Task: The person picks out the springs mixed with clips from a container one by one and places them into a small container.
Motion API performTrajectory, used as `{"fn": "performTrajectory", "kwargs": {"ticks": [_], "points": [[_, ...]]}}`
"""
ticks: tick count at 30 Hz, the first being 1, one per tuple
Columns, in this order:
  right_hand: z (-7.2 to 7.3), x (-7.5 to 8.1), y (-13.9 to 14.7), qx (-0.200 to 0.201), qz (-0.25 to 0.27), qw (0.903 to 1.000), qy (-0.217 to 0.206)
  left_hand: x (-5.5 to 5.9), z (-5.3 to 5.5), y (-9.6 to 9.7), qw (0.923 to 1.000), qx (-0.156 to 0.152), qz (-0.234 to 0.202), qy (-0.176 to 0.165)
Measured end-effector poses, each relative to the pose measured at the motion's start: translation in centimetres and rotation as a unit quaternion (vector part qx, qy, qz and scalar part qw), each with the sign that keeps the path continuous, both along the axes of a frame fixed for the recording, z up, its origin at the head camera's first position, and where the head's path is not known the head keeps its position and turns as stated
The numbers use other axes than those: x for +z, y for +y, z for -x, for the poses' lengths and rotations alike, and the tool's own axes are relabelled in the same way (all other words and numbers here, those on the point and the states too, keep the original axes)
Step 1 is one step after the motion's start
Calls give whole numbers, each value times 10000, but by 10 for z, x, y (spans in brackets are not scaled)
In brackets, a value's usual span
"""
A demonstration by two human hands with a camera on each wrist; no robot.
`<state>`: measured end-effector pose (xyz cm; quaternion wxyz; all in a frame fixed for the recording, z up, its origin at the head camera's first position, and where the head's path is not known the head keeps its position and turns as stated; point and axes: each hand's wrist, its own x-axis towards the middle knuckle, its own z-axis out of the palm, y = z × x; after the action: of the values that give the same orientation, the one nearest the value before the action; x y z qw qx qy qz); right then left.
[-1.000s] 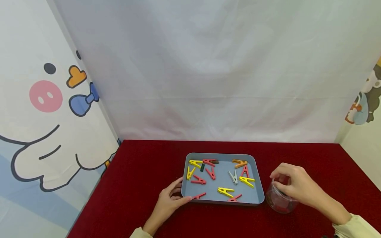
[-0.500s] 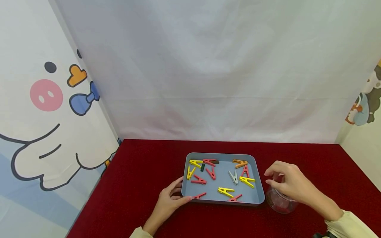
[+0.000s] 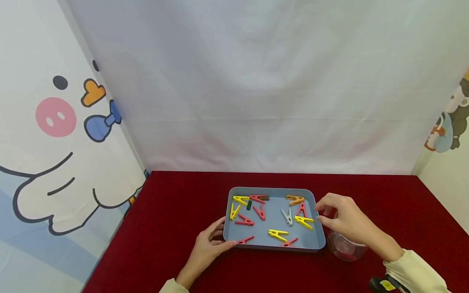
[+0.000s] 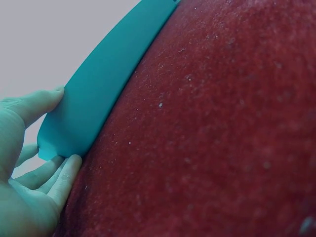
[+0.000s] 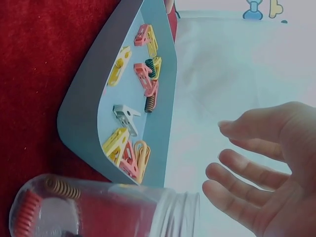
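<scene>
My left hand (image 3: 207,248) grips the near left corner of a shallow blue-grey tray (image 3: 275,247), thumb at the rim and fingers against the side, as the left wrist view shows. In the tray lie red, yellow, orange and white clothespins, including a white one (image 3: 287,218) and a yellow one (image 3: 278,235). A brown spring (image 3: 264,198) and a dark green spring (image 3: 249,205) lie among them. My right hand (image 3: 342,215) hovers by the tray's right rim, fingers parted and holding nothing. Below it stands a clear jar (image 5: 123,212) containing a brown spring (image 5: 63,188) and a red spring (image 5: 27,216).
Dark red cloth (image 3: 176,211) covers the table. A pale curtain (image 3: 264,101) hangs behind it, with a cartoon-printed panel (image 3: 55,171) on the left and another printed wall (image 3: 445,130) on the right.
My right hand has moved up and left from over the jar's mouth to the tray's right rim, its fingers spreading apart. The left hand and tray have stayed in place.
</scene>
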<state>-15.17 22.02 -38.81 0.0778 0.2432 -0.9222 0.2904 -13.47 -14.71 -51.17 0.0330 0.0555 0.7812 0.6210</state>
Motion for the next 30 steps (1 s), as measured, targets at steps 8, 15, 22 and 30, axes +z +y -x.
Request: {"fn": "performTrajectory", "kwargs": {"ticks": [8,15,22,30], "points": [[9,-2,-11,91,32,10000,17,0,0,0,10000,31,21,78],[16,-10,-23,168,103,9997,106,0,-1,1,9999,53,-35,144],[23,-16,-31,293,191,9994,61,1,0,0,9999,17,-70,86],[27,-17,-39,427,257,9987,-142,-1,1,-1,10000,21,-7,73]]}}
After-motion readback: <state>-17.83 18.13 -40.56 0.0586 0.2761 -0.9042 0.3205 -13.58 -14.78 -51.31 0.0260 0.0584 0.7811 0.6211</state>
